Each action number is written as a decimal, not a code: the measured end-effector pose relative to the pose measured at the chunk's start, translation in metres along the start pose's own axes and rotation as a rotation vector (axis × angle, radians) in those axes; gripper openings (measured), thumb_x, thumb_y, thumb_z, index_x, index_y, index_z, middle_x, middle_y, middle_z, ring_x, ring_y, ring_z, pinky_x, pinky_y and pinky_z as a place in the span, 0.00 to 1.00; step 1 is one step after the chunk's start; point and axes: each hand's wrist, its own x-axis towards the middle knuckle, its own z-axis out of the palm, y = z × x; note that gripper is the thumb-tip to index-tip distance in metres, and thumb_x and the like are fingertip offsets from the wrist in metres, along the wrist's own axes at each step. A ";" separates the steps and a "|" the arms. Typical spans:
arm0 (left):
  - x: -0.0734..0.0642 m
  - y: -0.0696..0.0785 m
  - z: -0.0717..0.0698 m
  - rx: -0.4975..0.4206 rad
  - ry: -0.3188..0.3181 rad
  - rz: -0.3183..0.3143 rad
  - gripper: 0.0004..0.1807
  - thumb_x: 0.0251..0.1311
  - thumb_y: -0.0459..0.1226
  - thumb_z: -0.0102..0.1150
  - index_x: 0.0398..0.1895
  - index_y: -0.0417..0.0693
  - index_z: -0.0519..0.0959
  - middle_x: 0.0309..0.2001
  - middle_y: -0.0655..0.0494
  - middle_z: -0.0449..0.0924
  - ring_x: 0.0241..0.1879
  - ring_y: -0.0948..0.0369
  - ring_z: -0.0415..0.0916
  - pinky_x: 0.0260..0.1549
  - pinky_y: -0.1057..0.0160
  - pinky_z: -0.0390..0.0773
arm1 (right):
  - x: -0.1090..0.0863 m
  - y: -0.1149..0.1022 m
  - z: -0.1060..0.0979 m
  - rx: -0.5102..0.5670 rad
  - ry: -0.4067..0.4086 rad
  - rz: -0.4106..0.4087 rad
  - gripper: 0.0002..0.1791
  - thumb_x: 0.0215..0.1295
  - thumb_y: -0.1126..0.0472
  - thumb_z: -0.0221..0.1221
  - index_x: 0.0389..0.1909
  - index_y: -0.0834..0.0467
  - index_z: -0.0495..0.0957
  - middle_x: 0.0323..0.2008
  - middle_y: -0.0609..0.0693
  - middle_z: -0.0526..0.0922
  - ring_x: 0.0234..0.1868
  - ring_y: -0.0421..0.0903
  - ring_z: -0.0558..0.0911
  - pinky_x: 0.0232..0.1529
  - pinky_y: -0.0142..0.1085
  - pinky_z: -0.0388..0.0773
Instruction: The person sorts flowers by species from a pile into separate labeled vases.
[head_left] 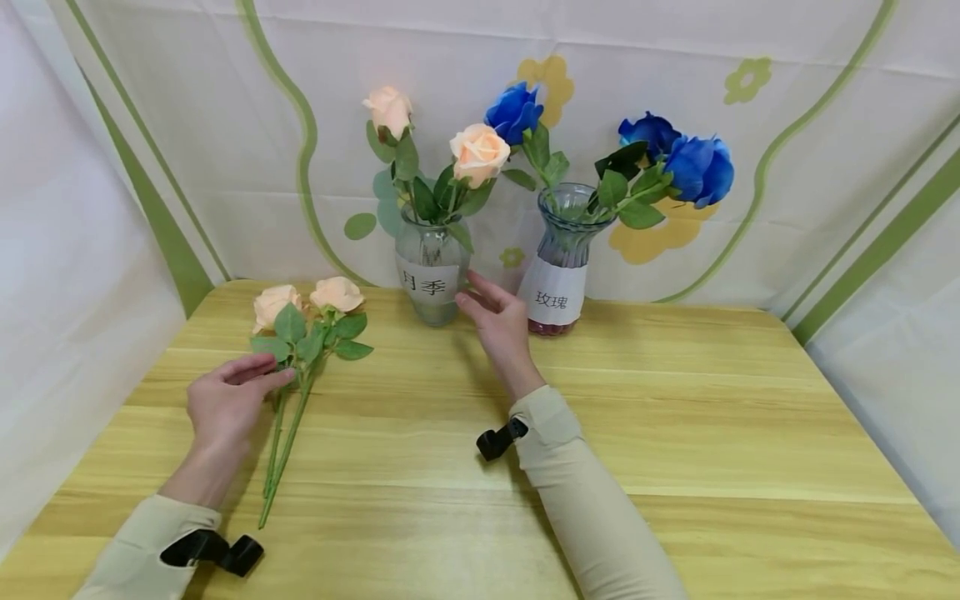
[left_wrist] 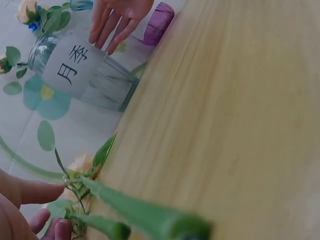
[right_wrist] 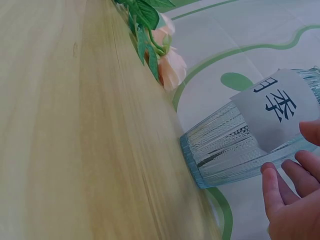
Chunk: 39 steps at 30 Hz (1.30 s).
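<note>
Two peach artificial roses (head_left: 337, 293) with green leaves and long stems lie on the table at the left. Beside their stems is my left hand (head_left: 228, 396), thumb and fingers apart, the tips at the leaves; whether they touch is hard to tell. A clear glass vase (head_left: 435, 310) with a white paper label stands upright at the back and holds two peach roses (head_left: 480, 154). My right hand (head_left: 498, 325) is at the right side of this vase, fingers loosely extended, with nothing gripped. In the right wrist view its fingertips (right_wrist: 270, 172) are close to the glass vase (right_wrist: 220, 145).
To the right, a bluish fluted vase (head_left: 573, 242) with its own paper label (head_left: 553, 293) and a purplish base holds several blue roses (head_left: 701, 171). A patterned cloth (head_left: 615, 50) hangs behind the wooden table (head_left: 675, 433).
</note>
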 end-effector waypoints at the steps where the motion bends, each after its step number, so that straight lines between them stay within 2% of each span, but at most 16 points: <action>1: 0.002 -0.001 -0.002 0.061 -0.016 0.000 0.30 0.55 0.39 0.83 0.63 0.52 0.84 0.33 0.82 0.86 0.45 0.76 0.82 0.48 0.77 0.84 | 0.000 0.000 0.000 0.000 0.000 0.000 0.24 0.72 0.63 0.67 0.68 0.56 0.80 0.69 0.51 0.82 0.68 0.50 0.84 0.71 0.42 0.79; 4: 0.006 -0.003 -0.006 0.213 -0.061 0.008 0.35 0.55 0.44 0.83 0.67 0.53 0.81 0.34 0.87 0.84 0.61 0.65 0.81 0.69 0.65 0.78 | 0.000 0.000 0.000 0.003 0.000 0.000 0.24 0.73 0.63 0.67 0.68 0.56 0.80 0.69 0.51 0.82 0.68 0.50 0.84 0.71 0.42 0.80; 7: 0.009 -0.002 -0.009 0.291 -0.100 0.040 0.38 0.56 0.43 0.82 0.70 0.50 0.78 0.39 0.83 0.87 0.74 0.52 0.73 0.77 0.50 0.69 | -0.001 0.000 0.001 0.014 0.002 -0.004 0.24 0.72 0.64 0.67 0.68 0.56 0.80 0.69 0.52 0.82 0.67 0.51 0.84 0.71 0.43 0.79; 10: 0.010 -0.001 -0.010 0.370 -0.132 0.098 0.39 0.56 0.40 0.81 0.71 0.45 0.77 0.48 0.70 0.90 0.73 0.46 0.72 0.75 0.45 0.71 | -0.001 0.001 0.001 0.019 0.006 -0.008 0.24 0.72 0.65 0.67 0.68 0.56 0.81 0.69 0.53 0.82 0.67 0.52 0.84 0.71 0.44 0.79; 12: 0.011 0.000 -0.011 0.421 -0.140 0.135 0.38 0.55 0.38 0.81 0.70 0.43 0.78 0.52 0.61 0.91 0.70 0.46 0.74 0.70 0.47 0.75 | -0.001 0.002 0.000 0.021 0.007 -0.008 0.24 0.72 0.65 0.67 0.68 0.57 0.81 0.69 0.53 0.82 0.67 0.52 0.85 0.71 0.44 0.80; 15: 0.012 0.001 -0.011 0.451 -0.139 0.159 0.35 0.56 0.38 0.81 0.68 0.42 0.79 0.49 0.61 0.92 0.59 0.56 0.81 0.58 0.63 0.81 | -0.001 0.003 0.000 0.021 0.004 -0.004 0.24 0.72 0.64 0.67 0.68 0.56 0.81 0.69 0.53 0.83 0.66 0.52 0.85 0.71 0.43 0.80; 17: 0.013 0.003 -0.012 0.433 -0.141 0.155 0.34 0.58 0.38 0.79 0.68 0.41 0.80 0.42 0.68 0.92 0.48 0.68 0.83 0.46 0.74 0.82 | 0.000 0.003 0.000 0.021 0.000 -0.005 0.24 0.73 0.64 0.67 0.68 0.56 0.81 0.69 0.53 0.83 0.66 0.52 0.85 0.71 0.43 0.80; 19: 0.014 0.005 -0.012 0.403 -0.151 0.144 0.33 0.60 0.38 0.78 0.68 0.40 0.79 0.35 0.77 0.89 0.39 0.80 0.80 0.38 0.81 0.81 | 0.000 0.004 0.000 0.017 -0.001 -0.009 0.24 0.72 0.64 0.67 0.68 0.56 0.81 0.68 0.52 0.83 0.66 0.52 0.85 0.71 0.42 0.80; 21: 0.014 0.007 -0.012 0.368 -0.163 0.131 0.32 0.62 0.39 0.76 0.69 0.39 0.79 0.31 0.83 0.86 0.33 0.85 0.78 0.36 0.81 0.83 | 0.000 0.004 0.000 0.015 -0.002 -0.014 0.24 0.73 0.64 0.66 0.68 0.56 0.81 0.68 0.52 0.83 0.66 0.51 0.85 0.71 0.42 0.80; 23: 0.014 0.010 -0.013 0.367 -0.172 0.127 0.32 0.62 0.41 0.76 0.68 0.40 0.79 0.29 0.87 0.84 0.34 0.86 0.77 0.37 0.82 0.81 | 0.000 0.003 0.000 0.014 -0.002 -0.017 0.24 0.73 0.64 0.66 0.68 0.56 0.81 0.69 0.51 0.83 0.67 0.51 0.85 0.71 0.42 0.80; 27: 0.015 0.017 -0.015 0.327 -0.207 0.148 0.29 0.64 0.43 0.75 0.65 0.42 0.82 0.30 0.86 0.82 0.35 0.82 0.80 0.39 0.80 0.83 | 0.000 0.003 0.001 0.017 0.001 -0.014 0.23 0.73 0.64 0.67 0.68 0.56 0.81 0.68 0.53 0.83 0.66 0.52 0.85 0.70 0.43 0.80; 30: 0.017 0.023 -0.016 0.222 -0.252 0.164 0.27 0.67 0.40 0.73 0.65 0.37 0.80 0.31 0.80 0.85 0.34 0.77 0.86 0.40 0.75 0.86 | 0.000 0.002 0.001 0.019 0.000 -0.012 0.23 0.72 0.65 0.67 0.67 0.57 0.81 0.68 0.55 0.83 0.66 0.53 0.85 0.70 0.43 0.80; 33: 0.017 0.031 -0.015 0.110 -0.299 0.170 0.30 0.69 0.37 0.71 0.69 0.31 0.75 0.31 0.75 0.88 0.33 0.74 0.88 0.40 0.73 0.88 | 0.000 0.002 0.001 0.016 0.000 -0.016 0.23 0.72 0.65 0.67 0.67 0.57 0.81 0.67 0.55 0.84 0.65 0.53 0.85 0.69 0.43 0.81; 35: 0.017 0.037 -0.014 0.038 -0.327 0.163 0.29 0.69 0.36 0.70 0.69 0.31 0.74 0.31 0.73 0.88 0.34 0.73 0.89 0.40 0.72 0.88 | 0.000 0.003 0.000 0.012 0.002 -0.019 0.23 0.72 0.64 0.67 0.67 0.57 0.82 0.66 0.55 0.84 0.65 0.52 0.85 0.69 0.42 0.81; 37: 0.017 0.044 -0.012 -0.052 -0.354 0.153 0.21 0.69 0.34 0.70 0.61 0.35 0.80 0.32 0.69 0.89 0.34 0.71 0.90 0.41 0.72 0.88 | 0.001 0.003 0.000 0.008 0.004 -0.020 0.23 0.72 0.64 0.67 0.67 0.57 0.82 0.66 0.55 0.85 0.65 0.52 0.85 0.69 0.43 0.81; 39: 0.017 0.051 -0.009 -0.144 -0.369 0.139 0.10 0.67 0.32 0.71 0.49 0.42 0.86 0.32 0.65 0.90 0.34 0.68 0.91 0.40 0.72 0.88 | 0.001 0.003 -0.001 -0.001 0.006 -0.019 0.23 0.72 0.64 0.67 0.67 0.56 0.82 0.66 0.54 0.85 0.65 0.51 0.85 0.70 0.43 0.81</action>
